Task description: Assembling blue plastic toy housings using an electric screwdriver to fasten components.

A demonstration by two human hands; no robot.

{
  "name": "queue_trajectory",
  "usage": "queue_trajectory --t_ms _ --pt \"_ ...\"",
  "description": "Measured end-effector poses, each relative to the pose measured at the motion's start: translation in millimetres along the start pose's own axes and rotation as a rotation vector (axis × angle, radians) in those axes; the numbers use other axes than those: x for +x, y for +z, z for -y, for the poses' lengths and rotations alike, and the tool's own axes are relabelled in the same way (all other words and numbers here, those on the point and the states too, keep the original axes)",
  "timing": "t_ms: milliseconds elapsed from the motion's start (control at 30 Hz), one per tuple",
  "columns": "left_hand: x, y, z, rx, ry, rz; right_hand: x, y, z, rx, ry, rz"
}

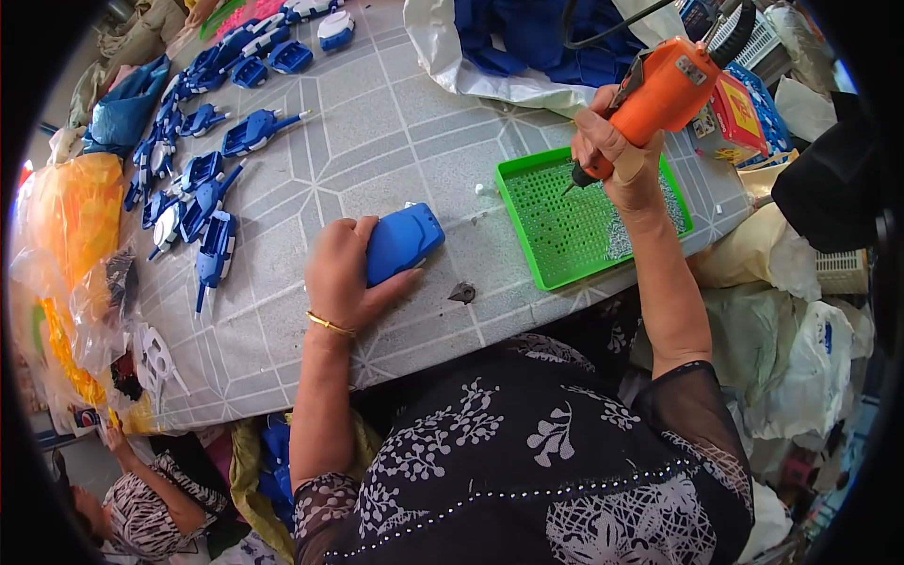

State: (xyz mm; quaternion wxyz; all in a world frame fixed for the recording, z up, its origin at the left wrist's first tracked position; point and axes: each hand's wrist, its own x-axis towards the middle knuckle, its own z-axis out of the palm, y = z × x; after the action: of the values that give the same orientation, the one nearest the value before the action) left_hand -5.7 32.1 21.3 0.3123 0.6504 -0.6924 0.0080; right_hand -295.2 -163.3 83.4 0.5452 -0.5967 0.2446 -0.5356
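Note:
My left hand (341, 273) is closed around a blue plastic piece (407, 243) with rounded corners, low over the patterned table. In my right hand (617, 155) is an orange electric screwdriver (664, 89), its tip slanting down to the left. That tip is above a green perforated tray (539, 268), where small silvery screws (650, 221) are heaped on the right side. Several blue-and-white plastic toy parts (252, 132) lie spread over the left and far left of the table. A small dark object (462, 292) rests between my left hand and the tray.
A white sack (443, 71) of blue pieces stands at the far side. Red-and-yellow box (730, 118) sits right of the screwdriver. Plastic bags with orange pieces (80, 221) crowd the left edge. Another person (155, 499) is at lower left. Pale bags (800, 367) fill the right side.

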Motion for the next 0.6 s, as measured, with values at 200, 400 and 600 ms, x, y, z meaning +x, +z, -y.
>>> queue_trajectory --t_ms 200,400,600 --pt "-0.7 0.5 -0.4 0.001 -0.01 0.004 -1.6 1.2 -3.1 -0.003 0.021 -0.026" --pt "0.8 0.3 -0.1 -0.01 0.012 0.0 -1.9 1.0 -3.2 0.015 0.019 -0.019" --pt "-1.6 2.4 3.4 0.005 0.016 0.012 -8.4 2.1 -4.9 0.01 -0.015 -0.003"
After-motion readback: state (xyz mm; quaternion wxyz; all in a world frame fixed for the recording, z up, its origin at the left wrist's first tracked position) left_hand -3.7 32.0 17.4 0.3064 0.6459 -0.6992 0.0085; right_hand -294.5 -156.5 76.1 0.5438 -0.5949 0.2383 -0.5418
